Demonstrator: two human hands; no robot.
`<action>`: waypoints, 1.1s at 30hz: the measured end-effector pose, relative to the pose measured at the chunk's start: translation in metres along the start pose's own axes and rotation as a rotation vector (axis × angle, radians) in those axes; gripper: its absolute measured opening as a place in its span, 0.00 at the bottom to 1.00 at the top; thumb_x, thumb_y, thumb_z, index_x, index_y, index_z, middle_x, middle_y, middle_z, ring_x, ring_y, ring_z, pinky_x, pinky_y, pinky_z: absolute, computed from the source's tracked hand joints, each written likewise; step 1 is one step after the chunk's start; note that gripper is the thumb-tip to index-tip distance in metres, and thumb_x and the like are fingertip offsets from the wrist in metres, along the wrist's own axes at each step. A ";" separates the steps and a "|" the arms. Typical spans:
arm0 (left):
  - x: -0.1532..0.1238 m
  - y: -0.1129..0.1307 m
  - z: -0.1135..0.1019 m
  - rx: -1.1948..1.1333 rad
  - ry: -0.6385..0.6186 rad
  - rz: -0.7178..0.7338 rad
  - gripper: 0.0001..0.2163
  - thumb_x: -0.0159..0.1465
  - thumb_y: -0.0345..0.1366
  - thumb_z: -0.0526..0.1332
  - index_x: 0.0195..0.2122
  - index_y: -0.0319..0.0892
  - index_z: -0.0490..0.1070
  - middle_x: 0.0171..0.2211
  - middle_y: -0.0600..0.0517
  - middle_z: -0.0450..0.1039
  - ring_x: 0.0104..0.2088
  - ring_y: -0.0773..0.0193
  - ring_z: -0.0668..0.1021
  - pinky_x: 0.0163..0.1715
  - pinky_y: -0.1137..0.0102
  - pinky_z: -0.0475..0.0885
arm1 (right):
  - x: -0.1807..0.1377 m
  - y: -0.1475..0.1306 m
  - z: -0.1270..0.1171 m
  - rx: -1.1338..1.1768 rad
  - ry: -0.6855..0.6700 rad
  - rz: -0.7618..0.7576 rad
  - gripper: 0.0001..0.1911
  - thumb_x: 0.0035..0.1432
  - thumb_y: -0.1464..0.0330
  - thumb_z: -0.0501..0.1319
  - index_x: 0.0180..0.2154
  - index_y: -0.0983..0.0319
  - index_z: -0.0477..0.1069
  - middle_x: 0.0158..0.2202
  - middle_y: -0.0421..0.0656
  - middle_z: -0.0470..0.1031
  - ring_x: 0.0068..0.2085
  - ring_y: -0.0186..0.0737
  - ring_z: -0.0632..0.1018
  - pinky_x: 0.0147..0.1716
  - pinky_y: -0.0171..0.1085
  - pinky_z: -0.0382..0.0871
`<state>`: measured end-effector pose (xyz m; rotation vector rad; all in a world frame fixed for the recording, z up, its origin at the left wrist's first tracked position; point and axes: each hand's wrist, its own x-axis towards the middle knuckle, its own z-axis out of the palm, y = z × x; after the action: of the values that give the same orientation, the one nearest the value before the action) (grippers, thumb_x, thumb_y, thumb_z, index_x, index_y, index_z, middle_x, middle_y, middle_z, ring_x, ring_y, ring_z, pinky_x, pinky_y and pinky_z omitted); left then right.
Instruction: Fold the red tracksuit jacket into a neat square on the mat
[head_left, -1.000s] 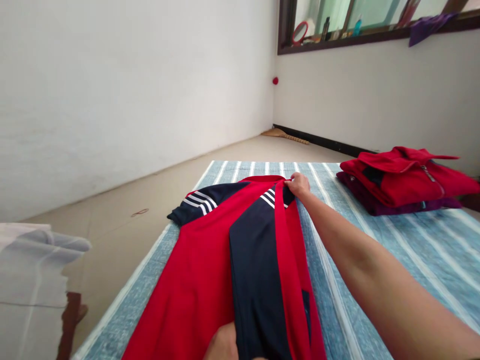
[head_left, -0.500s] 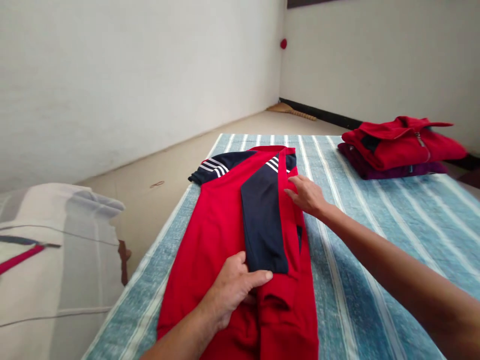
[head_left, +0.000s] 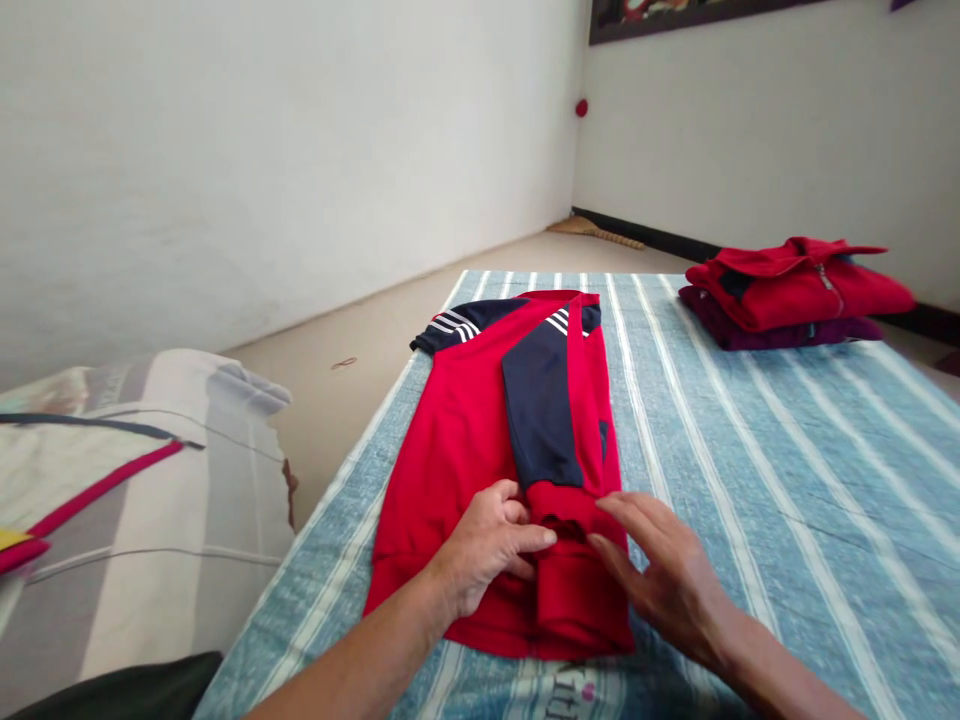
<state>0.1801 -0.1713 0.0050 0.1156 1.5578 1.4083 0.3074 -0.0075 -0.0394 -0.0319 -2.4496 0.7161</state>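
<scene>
A red jacket (head_left: 461,430) with navy sleeves and white stripes lies face down or folded, I cannot tell which, on a blue striped bed sheet. One navy sleeve (head_left: 544,405) is folded lengthwise over its body, ending in a red cuff (head_left: 559,500). My left hand (head_left: 491,545) rests on the fabric left of the cuff, thumb stretched towards the cuff's opening and fingers apart. At the jacket's right edge, my right hand (head_left: 667,570) touches the red cloth with its fingertips, thumb and fingers apart.
Folded clothes, a red zipped jacket (head_left: 817,290) over a purple garment (head_left: 757,325), sit at the bed's far right on the striped sheet (head_left: 705,470). A grey-and-white cloth-covered surface (head_left: 172,520) stands at left. White walls (head_left: 300,150) rise behind.
My right hand has come down from the upper sleeve to beside the cuff. The jacket's lower part has drawn up, showing its hem and printed sheet below. The view has shifted slightly.
</scene>
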 end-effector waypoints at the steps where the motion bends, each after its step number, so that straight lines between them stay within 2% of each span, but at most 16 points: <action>1: 0.000 -0.002 0.000 -0.008 0.005 0.012 0.21 0.48 0.33 0.68 0.40 0.39 0.62 0.33 0.49 0.73 0.28 0.61 0.78 0.22 0.71 0.72 | -0.017 -0.006 -0.003 -0.016 -0.012 0.022 0.14 0.60 0.65 0.58 0.48 0.58 0.66 0.39 0.46 0.75 0.39 0.42 0.77 0.36 0.40 0.75; 4: -0.002 -0.005 0.002 -0.012 0.002 0.041 0.21 0.48 0.33 0.68 0.41 0.37 0.62 0.33 0.48 0.73 0.28 0.60 0.78 0.23 0.70 0.72 | -0.056 -0.019 -0.002 -0.116 -0.020 -0.010 0.24 0.55 0.60 0.62 0.53 0.58 0.65 0.46 0.51 0.73 0.45 0.49 0.76 0.38 0.45 0.77; 6: -0.005 -0.007 0.003 -0.003 0.016 0.061 0.20 0.48 0.32 0.67 0.40 0.37 0.63 0.34 0.48 0.73 0.29 0.60 0.78 0.24 0.70 0.72 | -0.070 -0.026 0.007 -0.192 0.009 -0.041 0.27 0.54 0.59 0.61 0.54 0.59 0.64 0.49 0.53 0.71 0.48 0.54 0.75 0.40 0.49 0.76; 11: -0.015 -0.011 0.010 -0.029 0.040 0.114 0.19 0.51 0.31 0.65 0.43 0.38 0.62 0.36 0.48 0.75 0.32 0.62 0.78 0.30 0.69 0.73 | -0.069 -0.040 0.033 -0.288 0.060 0.026 0.26 0.55 0.67 0.56 0.56 0.62 0.61 0.53 0.58 0.67 0.52 0.60 0.71 0.43 0.55 0.74; 15: -0.020 -0.015 0.013 0.056 0.058 0.166 0.17 0.52 0.31 0.62 0.43 0.39 0.62 0.33 0.51 0.74 0.31 0.64 0.77 0.32 0.69 0.72 | -0.067 -0.041 0.042 -0.291 0.097 0.042 0.31 0.52 0.76 0.50 0.59 0.61 0.57 0.56 0.57 0.64 0.55 0.59 0.68 0.45 0.55 0.73; 19: -0.031 -0.021 0.003 0.413 0.147 0.268 0.12 0.54 0.29 0.59 0.40 0.40 0.63 0.32 0.52 0.72 0.29 0.66 0.75 0.31 0.71 0.71 | -0.075 -0.036 0.048 -0.241 0.114 0.037 0.35 0.51 0.80 0.48 0.61 0.57 0.56 0.59 0.53 0.61 0.59 0.56 0.65 0.49 0.55 0.71; 22: -0.046 -0.031 -0.012 0.889 0.196 0.485 0.05 0.58 0.28 0.55 0.35 0.42 0.65 0.31 0.51 0.71 0.33 0.64 0.74 0.36 0.69 0.70 | -0.079 -0.033 0.050 -0.226 0.123 0.011 0.32 0.52 0.81 0.47 0.58 0.59 0.60 0.61 0.54 0.59 0.61 0.57 0.63 0.50 0.55 0.70; 25: -0.060 -0.046 -0.027 1.359 0.182 0.660 0.08 0.58 0.23 0.52 0.34 0.42 0.67 0.35 0.49 0.71 0.37 0.60 0.73 0.40 0.66 0.68 | -0.078 -0.033 0.050 -0.254 0.141 -0.040 0.29 0.52 0.82 0.47 0.55 0.61 0.63 0.60 0.55 0.60 0.61 0.57 0.63 0.48 0.53 0.72; 28: -0.068 -0.060 -0.034 1.613 0.179 0.653 0.12 0.56 0.20 0.51 0.36 0.41 0.67 0.38 0.47 0.70 0.38 0.58 0.71 0.41 0.64 0.68 | -0.075 -0.033 0.048 -0.291 0.158 -0.093 0.27 0.51 0.82 0.47 0.51 0.61 0.66 0.59 0.56 0.61 0.61 0.56 0.63 0.45 0.51 0.74; 31: -0.067 -0.066 -0.035 1.755 0.160 0.646 0.15 0.53 0.19 0.52 0.38 0.39 0.67 0.39 0.46 0.69 0.40 0.55 0.70 0.42 0.62 0.66 | -0.072 -0.033 0.046 -0.320 0.168 -0.141 0.25 0.51 0.83 0.47 0.49 0.62 0.68 0.57 0.58 0.63 0.61 0.56 0.62 0.43 0.50 0.75; 33: -0.064 -0.065 -0.034 1.827 0.126 0.663 0.13 0.54 0.19 0.53 0.38 0.39 0.67 0.37 0.46 0.69 0.39 0.55 0.70 0.41 0.62 0.66 | -0.071 -0.032 0.046 -0.332 0.177 -0.169 0.25 0.52 0.82 0.46 0.48 0.62 0.68 0.55 0.58 0.66 0.61 0.56 0.61 0.42 0.49 0.75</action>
<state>0.2224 -0.2567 -0.0148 1.7166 2.5238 -0.0912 0.3463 -0.0702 -0.0923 -0.0155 -2.3400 0.2190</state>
